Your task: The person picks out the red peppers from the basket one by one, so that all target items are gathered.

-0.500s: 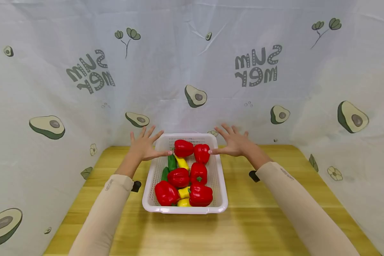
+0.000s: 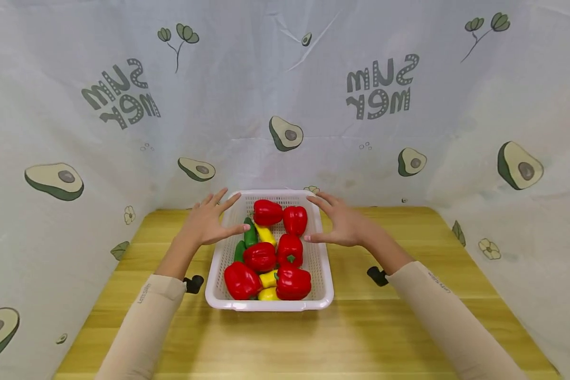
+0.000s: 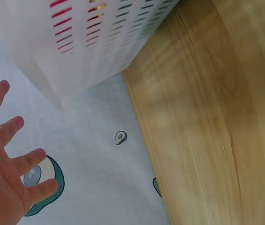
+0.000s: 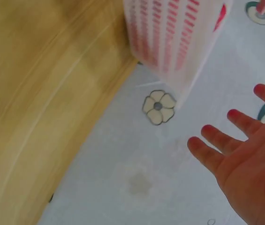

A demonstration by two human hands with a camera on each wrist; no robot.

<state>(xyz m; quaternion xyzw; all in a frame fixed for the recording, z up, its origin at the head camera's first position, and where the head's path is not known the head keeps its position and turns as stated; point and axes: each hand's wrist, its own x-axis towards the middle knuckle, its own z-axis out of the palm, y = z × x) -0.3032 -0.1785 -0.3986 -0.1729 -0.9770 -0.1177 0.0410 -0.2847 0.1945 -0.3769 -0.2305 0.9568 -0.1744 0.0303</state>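
Fingers on the left hand [image 2: 205, 224] are spread apart and hold nothing, up by the far left side of the white basket [image 2: 266, 305], thumb out over its rim in the head view. The left wrist view shows a clear gap between the fingers it catches and the basket wall. There's a black gadget [image 2: 195, 285] on that wrist too, left of the basket, and I'd worry about it snagging the rim if the arm drops low.

Inside the basket on the left you've got green veg [image 2: 250, 235] close to that thumb, so dipping it in could nudge them. The front left corner of the basket has a red pepper [image 2: 241, 281], then yellow peppers [image 2: 268, 278] down the middle and more red peppers [image 2: 290, 250] towards the right. They look loose, so tilting the basket would probably send them rolling to the low side.

Basket sits on the wooden table [image 2: 361, 338], far end about at the back edge, so a shove away from the person might tip it off imo.

Right of the basket, the right hand [image 2: 344, 224] has its fingers spread and grips nothing either, with a gap in its wrist view. If one hand presses in before the other, the basket could skid or twist, just my guess
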